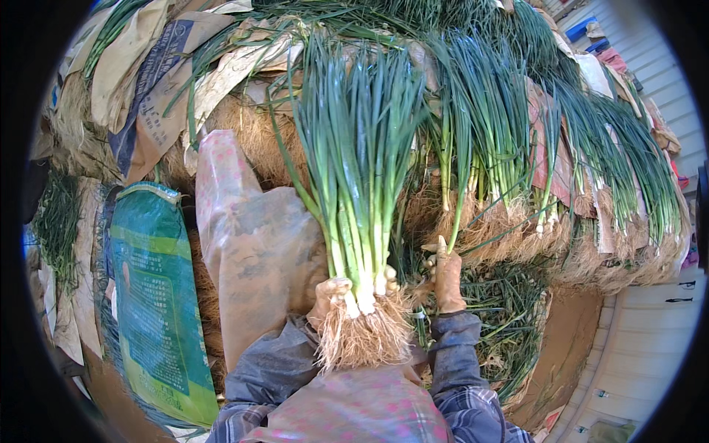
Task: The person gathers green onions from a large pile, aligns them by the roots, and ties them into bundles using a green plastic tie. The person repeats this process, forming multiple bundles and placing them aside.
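A thick bunch of green onions (360,210) stands upright before me, its pale roots (365,338) hanging toward my body. My left hand (329,296) is wrapped around the white stem ends of this bunch, and several of its fingers are hidden behind the stems. Just right of the bunch, my right hand (447,277) grips the lower end of a single green onion (458,213), whose leaves overlap others behind it. Over my lap lies a soiled plastic apron (354,407) with pink spots. To the left rises a cloudy plastic sheet (266,238) smeared with mud.
More green onions (493,127) lie in a row at the right, roots toward me. Loose leaves (498,321) are heaped below them. At left is a green printed sack (158,299); paper sacking (149,94) covers root bundles behind it. A ribbed pale wall (626,360) bounds the right.
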The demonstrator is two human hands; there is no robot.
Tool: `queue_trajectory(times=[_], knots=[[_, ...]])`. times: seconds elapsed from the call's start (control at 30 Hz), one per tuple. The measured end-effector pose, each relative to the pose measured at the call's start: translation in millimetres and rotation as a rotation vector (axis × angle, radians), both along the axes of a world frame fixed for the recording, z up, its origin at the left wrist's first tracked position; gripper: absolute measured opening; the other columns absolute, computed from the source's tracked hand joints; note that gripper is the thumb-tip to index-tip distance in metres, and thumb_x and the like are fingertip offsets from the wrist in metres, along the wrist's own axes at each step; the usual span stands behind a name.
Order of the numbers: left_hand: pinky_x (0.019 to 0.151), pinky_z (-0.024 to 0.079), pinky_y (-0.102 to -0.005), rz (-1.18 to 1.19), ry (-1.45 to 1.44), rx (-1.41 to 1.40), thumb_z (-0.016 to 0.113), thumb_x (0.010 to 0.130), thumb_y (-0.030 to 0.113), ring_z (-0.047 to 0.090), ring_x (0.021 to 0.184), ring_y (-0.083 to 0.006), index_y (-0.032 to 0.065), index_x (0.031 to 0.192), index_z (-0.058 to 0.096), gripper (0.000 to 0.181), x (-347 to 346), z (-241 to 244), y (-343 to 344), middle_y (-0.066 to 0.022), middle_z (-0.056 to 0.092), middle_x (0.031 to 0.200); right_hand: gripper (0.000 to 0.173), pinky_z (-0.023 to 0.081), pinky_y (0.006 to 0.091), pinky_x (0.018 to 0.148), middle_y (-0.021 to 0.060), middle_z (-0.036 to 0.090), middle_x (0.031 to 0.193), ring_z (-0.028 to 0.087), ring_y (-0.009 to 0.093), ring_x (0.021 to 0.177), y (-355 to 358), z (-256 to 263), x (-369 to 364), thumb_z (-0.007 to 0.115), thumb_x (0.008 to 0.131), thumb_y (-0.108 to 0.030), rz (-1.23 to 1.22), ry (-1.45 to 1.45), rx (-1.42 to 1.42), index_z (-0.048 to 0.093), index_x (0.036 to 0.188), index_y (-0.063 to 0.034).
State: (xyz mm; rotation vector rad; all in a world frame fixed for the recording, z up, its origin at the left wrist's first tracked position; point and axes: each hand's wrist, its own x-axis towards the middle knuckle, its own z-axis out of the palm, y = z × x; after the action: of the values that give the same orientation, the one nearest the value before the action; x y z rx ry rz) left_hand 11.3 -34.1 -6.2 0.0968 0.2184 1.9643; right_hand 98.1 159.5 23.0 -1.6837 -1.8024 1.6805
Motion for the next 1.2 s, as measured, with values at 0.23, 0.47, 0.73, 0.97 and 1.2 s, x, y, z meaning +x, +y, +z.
queue_trajectory(times=[0.23,0.47,0.73,0.97,1.2], knots=[[0.068,0.058,-0.0313,-0.036,0.030,-0.083,0.058,0.081,0.032,0.069,0.077,-0.0252,-0.0117,0.121,0.053,0.060,2.0,-1.1,-7.1,-0.0202,0.068,0.096,0.041,0.049,0.0445,0.096,0.0207,0.060,0.124,0.059,0.034,0.112,-31.6,-8.2,-13.3,0.040,0.104,-0.032,0.813,0.105,1.124,0.056,0.129,-0.0037],[0.101,0.039,-0.0595,-0.136,-0.153,0.096,0.062,0.071,0.039,0.059,0.107,-0.0380,-0.0048,0.143,0.036,0.088,3.2,16.2,9.6,-0.0283,0.052,0.131,0.043,0.056,0.0381,0.070,0.0146,0.071,0.086,0.070,0.029,0.079,55.0,-25.0,-13.8,0.053,0.097,-0.046,0.445,-0.538,0.801,0.064,0.106,-0.0057],[0.090,0.050,-0.0564,-0.002,-0.142,-0.024,0.061,0.072,0.035,0.064,0.093,-0.0388,-0.0086,0.139,0.038,0.083,5.8,-6.8,6.2,-0.0301,0.058,0.120,0.027,0.044,0.0170,0.036,0.0025,0.064,0.073,0.057,0.005,0.049,11.1,16.2,8.2,0.056,0.099,-0.027,0.530,0.219,0.175,0.066,0.108,-0.0042],[0.066,0.060,-0.0395,-0.043,-0.197,-0.091,0.054,0.077,0.028,0.069,0.071,-0.0334,-0.0170,0.119,0.053,0.062,7.1,-56.5,-8.8,-0.0280,0.067,0.096,0.039,0.045,0.0239,0.045,0.0034,0.066,0.071,0.055,0.008,0.048,-4.1,50.2,28.9,0.056,0.099,-0.039,0.734,-0.055,-0.253,0.067,0.084,-0.0055],[0.070,0.060,-0.0380,-0.062,-0.051,-0.076,0.055,0.080,0.027,0.069,0.080,-0.0323,-0.0145,0.120,0.054,0.057,7.9,-57.4,-14.7,-0.0258,0.067,0.098,0.038,0.044,0.0216,0.043,0.0004,0.057,0.058,0.053,0.007,0.048,26.5,19.3,-44.2,0.049,0.101,-0.038,0.822,0.007,0.275,0.063,0.086,-0.0068]])
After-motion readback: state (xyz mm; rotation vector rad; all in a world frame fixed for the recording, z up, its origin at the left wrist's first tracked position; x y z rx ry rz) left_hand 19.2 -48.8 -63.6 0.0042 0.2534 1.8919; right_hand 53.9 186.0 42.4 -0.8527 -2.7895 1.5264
